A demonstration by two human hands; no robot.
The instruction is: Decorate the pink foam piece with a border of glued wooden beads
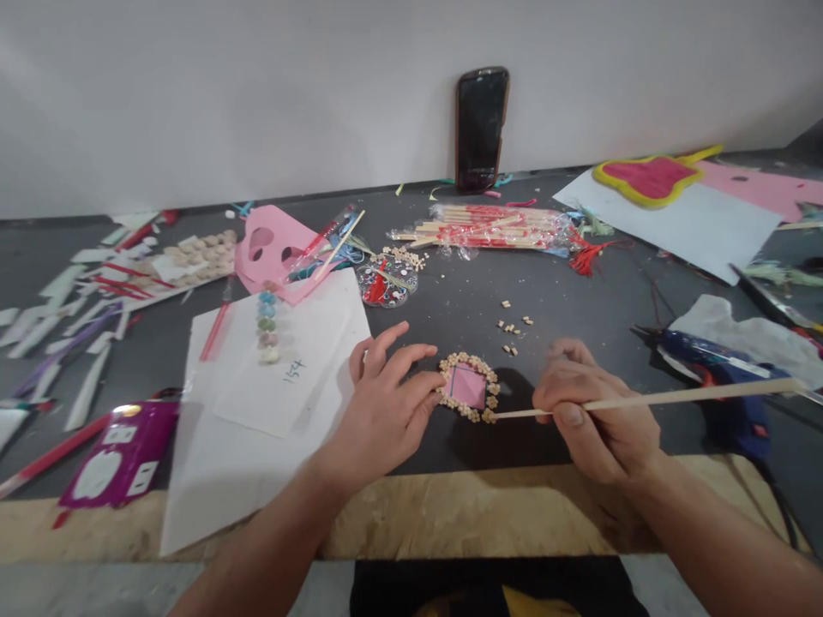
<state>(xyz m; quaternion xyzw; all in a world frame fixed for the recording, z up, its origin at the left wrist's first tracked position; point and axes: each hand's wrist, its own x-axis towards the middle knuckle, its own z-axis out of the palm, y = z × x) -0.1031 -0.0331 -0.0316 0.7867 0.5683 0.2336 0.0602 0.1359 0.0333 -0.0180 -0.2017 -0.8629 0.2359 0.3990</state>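
Note:
A small pink frame-like piece point(467, 386), ringed by tan flower-shaped bits, lies on the dark table. My right hand point(595, 411) is closed around a wooden chopstick point(681, 397). The chopstick's thin tip touches the lower right of the flower ring. At the ring's left edge, the fingertips of my left hand point(395, 398) rest with thumb and forefinger close together and the other fingers spread. Whether those two fingers pinch the edge or only touch it I cannot make out. Several loose tan bits point(509, 328) lie just behind the ring.
A blue glue gun point(713, 368) lies at the right. White paper sheets point(206, 463) spread on the left. Wrapped chopsticks point(489, 227) lie behind, before a phone point(481, 128) leaning on the wall. A purple packet point(122, 454) and plastic scraps are at far left.

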